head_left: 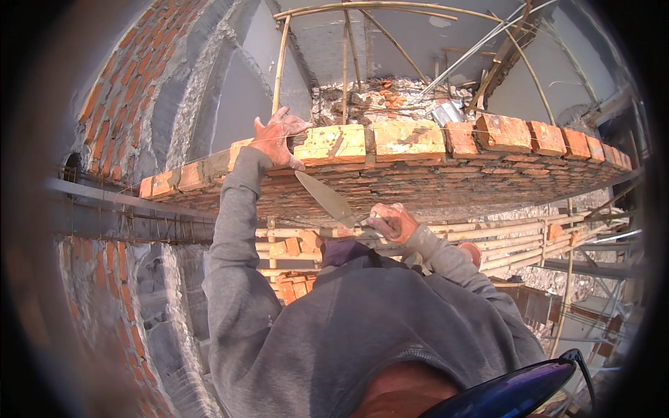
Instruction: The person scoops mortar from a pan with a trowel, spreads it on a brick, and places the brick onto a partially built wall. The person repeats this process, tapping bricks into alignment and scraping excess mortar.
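A long brick wall [488, 182] runs across in front of me, its top course [408, 139] lit by sun. On this course, toward the left, rests my left hand [277, 138], fingers spread, with the thumb down over the near side. Its thumb and fingers straddle the left end of a yellowish brick [329, 144], where a dark gap shows. My right hand [392, 222] is closed round the handle of a pointed trowel [325, 198], mostly hidden by the fingers. The blade points up and left toward my left thumb, in front of the wall's near face. A thin string follows the top course.
Bamboo poles [516, 254] form a scaffold below the wall, with loose bricks [294, 246] on it. Beyond the wall stand upright bamboo poles [345, 70] and rubble [394, 97]. Another brick wall [132, 83] rises at left. Dark glasses [502, 393] intrude at the lower edge.
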Tool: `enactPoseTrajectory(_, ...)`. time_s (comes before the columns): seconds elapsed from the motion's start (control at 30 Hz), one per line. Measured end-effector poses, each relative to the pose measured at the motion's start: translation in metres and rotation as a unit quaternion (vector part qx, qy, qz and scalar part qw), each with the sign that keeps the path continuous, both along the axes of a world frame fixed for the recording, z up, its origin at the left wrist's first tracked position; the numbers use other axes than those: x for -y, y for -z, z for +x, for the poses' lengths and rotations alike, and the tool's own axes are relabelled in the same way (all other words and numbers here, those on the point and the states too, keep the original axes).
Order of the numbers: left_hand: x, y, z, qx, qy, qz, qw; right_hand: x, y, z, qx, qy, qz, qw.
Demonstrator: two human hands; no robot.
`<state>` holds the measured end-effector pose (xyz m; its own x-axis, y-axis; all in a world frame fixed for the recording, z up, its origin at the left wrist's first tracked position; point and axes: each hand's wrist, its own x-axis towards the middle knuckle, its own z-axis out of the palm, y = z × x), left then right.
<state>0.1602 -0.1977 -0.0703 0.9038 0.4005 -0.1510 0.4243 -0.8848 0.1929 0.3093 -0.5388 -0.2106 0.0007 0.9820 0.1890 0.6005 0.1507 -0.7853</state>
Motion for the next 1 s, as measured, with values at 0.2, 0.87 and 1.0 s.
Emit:
enactPoseTrajectory(0.2, 0.002, 0.002, -0.004, 0.072, -0.013, 0.024, 0.997, 0.013, -0.004, 0.011, 0.0, 0.035, -0.049, 0.998)
enactPoseTrajectory(0.87, 0.142, 0.247, -0.221, 0.512, -0.693, -0.366, 0.351, 0.276, 0.186, -0.017, -0.082, 0.43, -0.518, 0.734)
enactPoseTrajectory(1.0, 0.12, 0.236, -0.21, 0.528, -0.705, -0.375, 0.289, 0.264, 0.227, -0.008, -0.121, 0.364, -0.5, 0.777)
